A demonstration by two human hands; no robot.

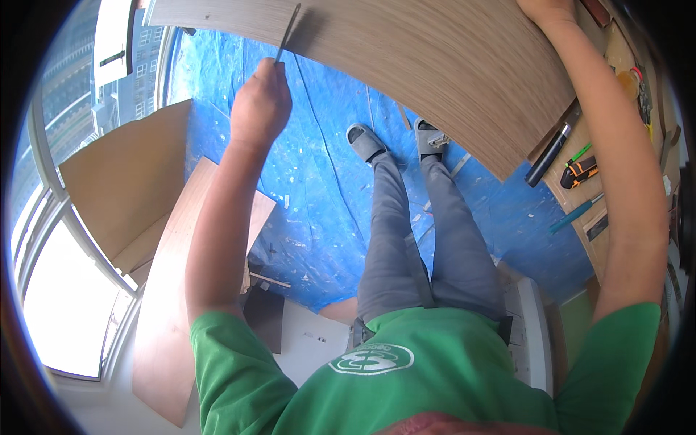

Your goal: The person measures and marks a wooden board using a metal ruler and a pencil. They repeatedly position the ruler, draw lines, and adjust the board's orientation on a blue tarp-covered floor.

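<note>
My left hand (261, 101) is closed on a thin metal blade-like tool (287, 36), which points up over the left part of a large wood-grain board (428, 65) at the top of the head view. The tool casts a shadow on the board. My right hand (545, 11) rests at the board's far right edge, its fingers mostly hidden at the top of the picture.
A side bench (573, 196) at right holds a dark cylinder (547, 154), a utility knife (578, 172) and other tools. Blue sheeting (319, 217) covers the floor. A brown sheet (123, 181) and a pale panel (167, 312) lean by the window (69, 297) at left.
</note>
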